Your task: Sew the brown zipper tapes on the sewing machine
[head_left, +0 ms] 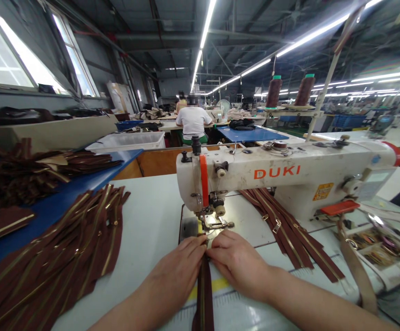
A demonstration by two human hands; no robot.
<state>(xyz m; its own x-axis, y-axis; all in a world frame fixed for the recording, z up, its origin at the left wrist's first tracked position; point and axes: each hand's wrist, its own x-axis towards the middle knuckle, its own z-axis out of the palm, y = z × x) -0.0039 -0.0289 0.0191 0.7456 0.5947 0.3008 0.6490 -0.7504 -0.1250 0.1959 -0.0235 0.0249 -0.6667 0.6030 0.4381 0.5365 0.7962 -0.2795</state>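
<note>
Left hand [182, 261], right hand [237, 258] pinch zipper strip [205, 294] on near side of sewing machine [279, 172]. Fingertip straying far risks puncture; uneven pull could skew feed.

Between the zipper pile [93, 230] and the left hand [186, 262], I see a strip of counter [145, 207] a hand could cross. Ahead, the sewing machine [282, 170] bars the way; loose zippers [290, 239] lie past the right hand [236, 257].

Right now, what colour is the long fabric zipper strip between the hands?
Dark brown zipper strip; head view.
</note>
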